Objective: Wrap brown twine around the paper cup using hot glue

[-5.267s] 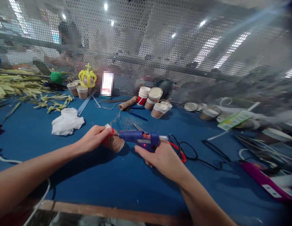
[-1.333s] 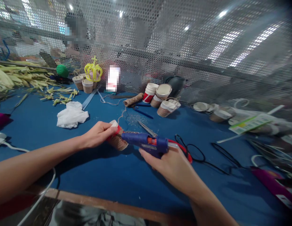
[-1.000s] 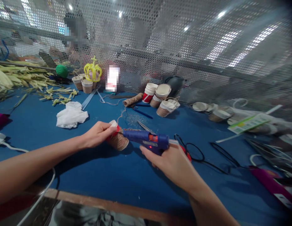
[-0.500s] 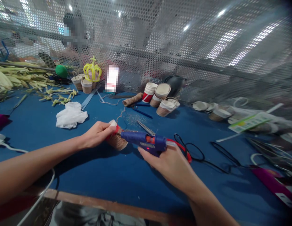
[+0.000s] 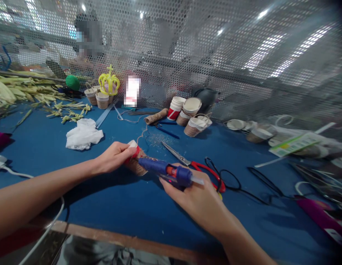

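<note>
My left hand (image 5: pixel 117 155) grips a small red-and-white paper cup (image 5: pixel 138 167) partly wound with brown twine; the cup lies tilted on its side. A strand of twine runs from it to a twine roll (image 5: pixel 156 116). My right hand (image 5: pixel 191 191) is wrapped round a blue glue gun (image 5: pixel 165 169) with a small red light. The gun's nozzle is at the twine-covered side of the cup; whether it touches I cannot tell. Red-handled scissors (image 5: pixel 182 157) lie just behind the gun, partly hidden by my right hand.
Crumpled white cloth (image 5: pixel 84 134) lies left of the cup. Several cups (image 5: pixel 191 105) stand at the back before a perforated metal screen (image 5: pixel 148 48). Corn husks (image 5: pixel 30 88) are back left. Black cords (image 5: pixel 234 180) and a white cable (image 5: pixel 59 209) cross the blue table (image 5: pixel 112 206).
The glue gun has tilted and shifted slightly down and left with my right hand, uncovering more of the scissors. My left hand and the cup have hardly moved.
</note>
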